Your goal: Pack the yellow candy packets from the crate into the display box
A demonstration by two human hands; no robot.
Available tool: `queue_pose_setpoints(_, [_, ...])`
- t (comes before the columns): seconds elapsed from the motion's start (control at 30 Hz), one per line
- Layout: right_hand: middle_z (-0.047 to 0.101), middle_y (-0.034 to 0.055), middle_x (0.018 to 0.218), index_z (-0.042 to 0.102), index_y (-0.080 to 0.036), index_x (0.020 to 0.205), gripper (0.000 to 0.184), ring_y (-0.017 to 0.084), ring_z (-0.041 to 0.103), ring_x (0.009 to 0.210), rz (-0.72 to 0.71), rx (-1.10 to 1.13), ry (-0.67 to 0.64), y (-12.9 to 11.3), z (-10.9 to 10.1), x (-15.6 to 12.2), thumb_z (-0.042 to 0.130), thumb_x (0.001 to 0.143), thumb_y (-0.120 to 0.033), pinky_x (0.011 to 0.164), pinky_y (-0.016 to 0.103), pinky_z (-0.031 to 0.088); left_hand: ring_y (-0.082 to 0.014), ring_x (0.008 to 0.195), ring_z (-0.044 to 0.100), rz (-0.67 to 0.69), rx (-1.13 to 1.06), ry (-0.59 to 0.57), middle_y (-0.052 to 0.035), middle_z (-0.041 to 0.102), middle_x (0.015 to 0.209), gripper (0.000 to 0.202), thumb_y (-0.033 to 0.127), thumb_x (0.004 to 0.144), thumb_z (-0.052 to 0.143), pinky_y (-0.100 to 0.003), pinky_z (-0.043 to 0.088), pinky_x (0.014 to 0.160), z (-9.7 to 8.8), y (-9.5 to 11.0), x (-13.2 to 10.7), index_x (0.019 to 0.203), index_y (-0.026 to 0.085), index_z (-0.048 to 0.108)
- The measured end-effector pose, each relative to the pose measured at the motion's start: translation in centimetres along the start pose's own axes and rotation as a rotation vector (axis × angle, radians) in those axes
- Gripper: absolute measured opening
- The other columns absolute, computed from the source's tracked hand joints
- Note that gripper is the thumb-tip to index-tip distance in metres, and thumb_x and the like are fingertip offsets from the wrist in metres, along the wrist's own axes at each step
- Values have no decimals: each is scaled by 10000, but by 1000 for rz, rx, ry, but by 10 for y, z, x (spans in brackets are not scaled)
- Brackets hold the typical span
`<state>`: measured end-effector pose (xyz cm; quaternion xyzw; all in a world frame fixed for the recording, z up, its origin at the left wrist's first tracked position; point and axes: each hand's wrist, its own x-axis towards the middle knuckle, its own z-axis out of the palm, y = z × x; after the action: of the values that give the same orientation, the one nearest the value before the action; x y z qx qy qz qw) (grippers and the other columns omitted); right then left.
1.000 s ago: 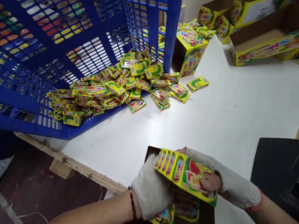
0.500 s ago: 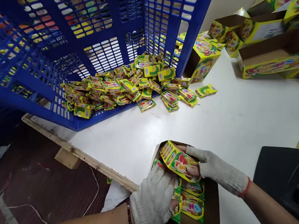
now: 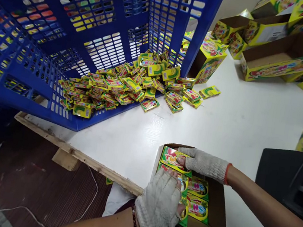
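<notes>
My left hand (image 3: 159, 205), in a white fingerless glove, lies over several small yellow-green TWINS packs (image 3: 196, 208) inside an open carton (image 3: 215, 212). Its fingertips rest on the packs, with the thumb spread apart from them. In a matching glove with a red-orange cuff, my right hand (image 3: 200, 163) grips a stack of TWINS packs (image 3: 170, 157) at the carton's far end. The thumb presses the printed top; the other fingers are mostly hidden along the carton wall. A dark bare strip of carton shows along the right side.
A blue crate (image 3: 82, 122) lies tipped at the left, many loose packs (image 3: 121, 86) spilling onto the white table (image 3: 240, 122). Empty printed cartons (image 3: 282, 68) pile up at the back right. A black object (image 3: 283, 181) stands right. The wooden table edge (image 3: 78, 154) borders the floor.
My right hand has moved left and lowered the tilted stack of packs to lie flat in the carton's far left corner. My left hand has stayed over the packs.
</notes>
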<state>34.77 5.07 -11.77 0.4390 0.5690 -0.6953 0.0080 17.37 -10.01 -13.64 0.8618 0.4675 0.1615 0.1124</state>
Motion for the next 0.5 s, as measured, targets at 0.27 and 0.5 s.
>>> queue_pose_setpoints(0.27, [768,75,1060,719,-201,1097,484,285,700,954,-7,-61,103,4,6,8,704,763,-551,827,395,571,-303,1049,625,-85,-94,-3,-140,669,1107,341,355,865,621,-483,546,960,-29,-10,30,1114,123,646])
queue_pose_setpoints(0.5, [760,77,1013,671,-218,1244,534,304,684,987,-49,-93,554,26,29,-11,640,820,-541,882,423,548,-331,1187,584,-59,65,34,-186,653,1225,476,357,892,606,-525,469,1081,-21,-17,28,1265,61,587])
